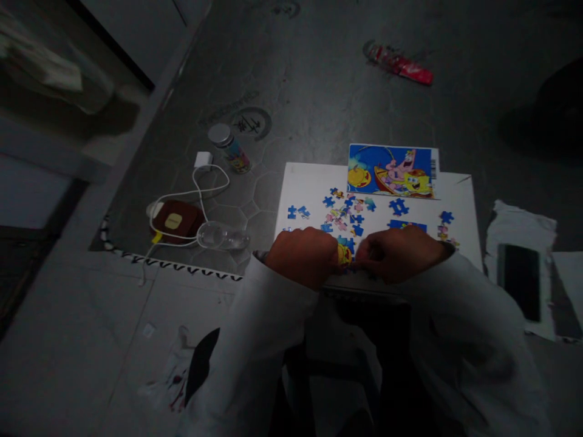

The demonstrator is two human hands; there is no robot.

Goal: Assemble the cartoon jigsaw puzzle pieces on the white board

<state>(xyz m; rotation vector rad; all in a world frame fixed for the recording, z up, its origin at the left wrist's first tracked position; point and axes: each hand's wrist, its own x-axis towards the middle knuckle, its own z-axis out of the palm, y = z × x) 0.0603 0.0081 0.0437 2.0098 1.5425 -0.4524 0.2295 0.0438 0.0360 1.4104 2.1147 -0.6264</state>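
Note:
On the white board (314, 176), a small section of joined jigsaw pieces (345, 252), yellow and blue, lies between my hands near the front edge. My left hand (303, 255) is closed at its left side, fingertips against it. My right hand (403, 252) is pinched at its lower right; whatever the fingertips hold is hidden. Loose jigsaw pieces (339, 215) lie in a heap beyond the hands. More blue pieces (399, 207) are to the right, with others partly behind my right hand. A cartoon picture card (392, 171) lies at the board's back.
Left of the board are a clear bottle (223, 236), a brown case (182, 220) with a white cable, a charger plug (203, 159) and a colourful canister (230, 149). A phone (519, 280) lies on white paper at right. A red package (401, 62) is farther back.

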